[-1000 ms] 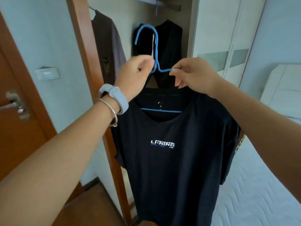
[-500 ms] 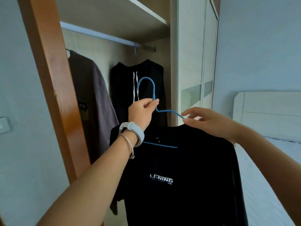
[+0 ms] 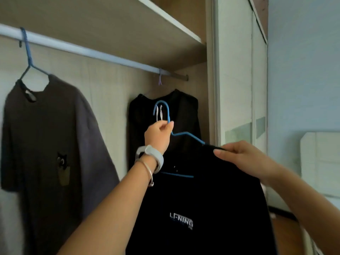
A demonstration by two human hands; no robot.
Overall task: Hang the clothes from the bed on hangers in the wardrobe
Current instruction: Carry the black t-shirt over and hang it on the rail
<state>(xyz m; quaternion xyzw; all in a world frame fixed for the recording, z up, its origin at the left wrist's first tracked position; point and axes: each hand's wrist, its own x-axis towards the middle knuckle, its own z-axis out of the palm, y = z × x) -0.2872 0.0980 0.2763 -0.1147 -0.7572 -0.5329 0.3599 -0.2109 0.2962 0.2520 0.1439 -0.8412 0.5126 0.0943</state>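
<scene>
A black T-shirt [image 3: 202, 199] with a white chest logo hangs on a blue wire hanger [image 3: 185, 134] that I hold up in front of the open wardrobe. My left hand [image 3: 158, 137] pinches the hanger's neck just below its hook. My right hand [image 3: 239, 155] pinches the shirt's right shoulder where the hanger arm enters the cloth. The hook sits well below the white wardrobe rail [image 3: 88, 51], in front of a hanging black garment [image 3: 185, 115].
A grey-brown T-shirt [image 3: 51, 137] with a small cat print hangs on a blue hanger at the rail's left. A shelf [image 3: 165, 17] runs above the rail. White sliding wardrobe doors [image 3: 237, 89] stand to the right, a white headboard [image 3: 323, 162] beyond them.
The view has tilted up and closer to the wardrobe, so the rail and shelf now show. Both hands have carried the hanger and shirt toward the rail; my right fingers closed onto the shirt's shoulder.
</scene>
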